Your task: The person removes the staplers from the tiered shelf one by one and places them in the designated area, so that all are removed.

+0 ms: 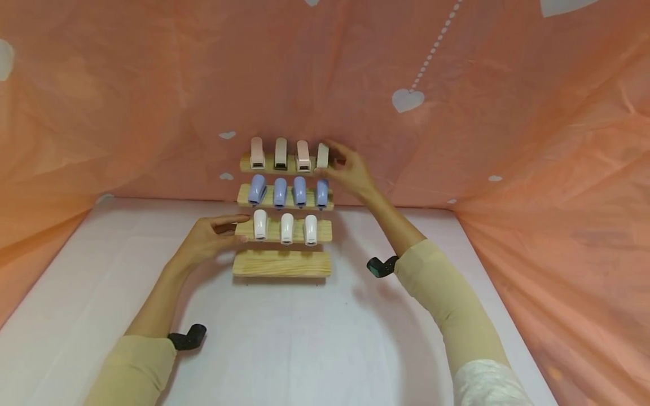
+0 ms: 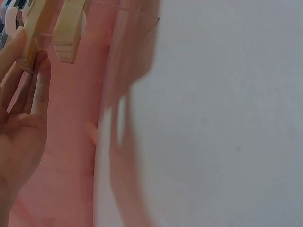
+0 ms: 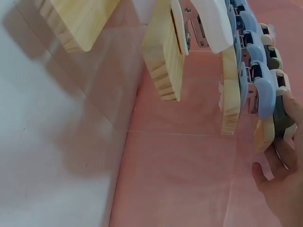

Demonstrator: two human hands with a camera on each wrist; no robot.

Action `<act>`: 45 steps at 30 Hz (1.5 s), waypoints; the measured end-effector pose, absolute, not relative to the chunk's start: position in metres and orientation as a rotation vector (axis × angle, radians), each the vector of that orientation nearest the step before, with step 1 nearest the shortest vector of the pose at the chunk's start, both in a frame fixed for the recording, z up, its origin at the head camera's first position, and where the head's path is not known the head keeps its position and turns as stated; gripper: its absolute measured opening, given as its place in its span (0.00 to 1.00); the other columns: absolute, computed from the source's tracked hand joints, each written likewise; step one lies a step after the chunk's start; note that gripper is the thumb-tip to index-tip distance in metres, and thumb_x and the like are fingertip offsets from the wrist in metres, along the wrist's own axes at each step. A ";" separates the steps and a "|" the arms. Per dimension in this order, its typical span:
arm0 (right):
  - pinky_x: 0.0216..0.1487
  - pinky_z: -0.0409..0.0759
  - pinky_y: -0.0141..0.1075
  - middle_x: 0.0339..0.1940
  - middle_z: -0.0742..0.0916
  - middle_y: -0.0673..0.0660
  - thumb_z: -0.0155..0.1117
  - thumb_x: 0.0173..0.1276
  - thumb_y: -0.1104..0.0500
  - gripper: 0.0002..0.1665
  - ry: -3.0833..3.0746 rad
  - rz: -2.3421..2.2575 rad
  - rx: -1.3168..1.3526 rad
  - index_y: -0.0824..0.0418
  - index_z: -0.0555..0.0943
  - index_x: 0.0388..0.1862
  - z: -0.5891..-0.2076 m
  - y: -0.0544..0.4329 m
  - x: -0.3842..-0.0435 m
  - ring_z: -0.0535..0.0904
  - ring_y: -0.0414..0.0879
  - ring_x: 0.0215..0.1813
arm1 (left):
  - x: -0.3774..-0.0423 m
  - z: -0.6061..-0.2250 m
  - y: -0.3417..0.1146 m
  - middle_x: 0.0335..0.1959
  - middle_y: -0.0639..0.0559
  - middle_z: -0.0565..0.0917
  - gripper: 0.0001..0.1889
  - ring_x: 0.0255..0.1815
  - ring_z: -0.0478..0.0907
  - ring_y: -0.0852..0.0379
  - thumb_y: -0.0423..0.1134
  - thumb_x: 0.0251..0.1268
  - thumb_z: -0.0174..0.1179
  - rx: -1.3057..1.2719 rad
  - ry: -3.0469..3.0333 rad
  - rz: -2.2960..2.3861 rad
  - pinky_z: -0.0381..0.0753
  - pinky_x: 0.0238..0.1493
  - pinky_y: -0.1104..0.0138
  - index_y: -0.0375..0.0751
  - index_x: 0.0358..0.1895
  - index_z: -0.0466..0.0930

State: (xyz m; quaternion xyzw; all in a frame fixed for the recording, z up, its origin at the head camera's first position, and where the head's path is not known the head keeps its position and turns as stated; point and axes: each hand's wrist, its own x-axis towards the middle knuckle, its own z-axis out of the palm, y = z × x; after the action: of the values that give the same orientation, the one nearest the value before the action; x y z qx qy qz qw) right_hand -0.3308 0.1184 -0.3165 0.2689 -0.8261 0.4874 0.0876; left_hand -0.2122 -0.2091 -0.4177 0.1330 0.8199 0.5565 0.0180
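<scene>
At the right end of the top shelf, my right hand [image 1: 352, 172] pinches a grey-green stapler [image 1: 322, 156] between thumb and fingers. In the right wrist view that stapler [image 3: 282, 118] sits against the board's end, partly covered by the hand. My left hand [image 1: 210, 238] grips the left end of the third wooden shelf [image 1: 274, 230], thumb on one face and fingers on the other, as the left wrist view shows. Beside the held stapler stand a pink stapler [image 1: 303, 155], another grey-green stapler [image 1: 281, 152] and a second pink stapler [image 1: 257, 151].
Several lilac staplers [image 1: 280, 193] stand on the second shelf [image 1: 244, 194], and three white staplers [image 1: 286, 228] on the third. The lowest shelf [image 1: 281, 264] is bare wood. The rack stands on a white surface [image 1: 284, 338], with a pink-orange curtain [image 1: 152, 101] behind it.
</scene>
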 end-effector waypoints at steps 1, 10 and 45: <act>0.64 0.73 0.39 0.62 0.82 0.62 0.78 0.58 0.61 0.42 -2.463 1.450 0.798 0.62 0.72 0.71 -0.316 0.120 -0.331 0.77 0.50 0.61 | -0.212 -0.417 -0.209 0.61 0.43 0.80 0.26 0.56 0.78 0.54 0.41 0.60 0.72 0.403 2.544 1.731 0.78 0.51 0.74 0.39 0.62 0.80; 0.67 0.70 0.39 0.68 0.78 0.61 0.76 0.58 0.65 0.42 -2.462 1.593 0.799 0.62 0.71 0.72 -0.315 0.134 -0.326 0.74 0.54 0.66 | -0.211 -0.417 -0.212 0.60 0.43 0.81 0.26 0.55 0.79 0.58 0.41 0.60 0.72 0.412 2.544 1.717 0.78 0.51 0.75 0.40 0.62 0.80; 0.64 0.75 0.46 0.63 0.77 0.74 0.73 0.53 0.79 0.41 -2.484 1.705 0.769 0.77 0.69 0.67 -0.358 0.184 -0.291 0.74 0.65 0.65 | -0.211 -0.421 -0.216 0.61 0.38 0.80 0.25 0.50 0.81 0.64 0.38 0.62 0.70 0.454 2.542 1.769 0.79 0.49 0.75 0.35 0.61 0.80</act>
State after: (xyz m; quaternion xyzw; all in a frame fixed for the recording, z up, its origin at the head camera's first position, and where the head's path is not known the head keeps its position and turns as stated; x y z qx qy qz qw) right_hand -0.2912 0.1843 -0.3581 0.2474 -0.7988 0.5481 0.0160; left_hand -0.2107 -0.2161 -0.4214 0.1451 0.8121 0.5652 0.0059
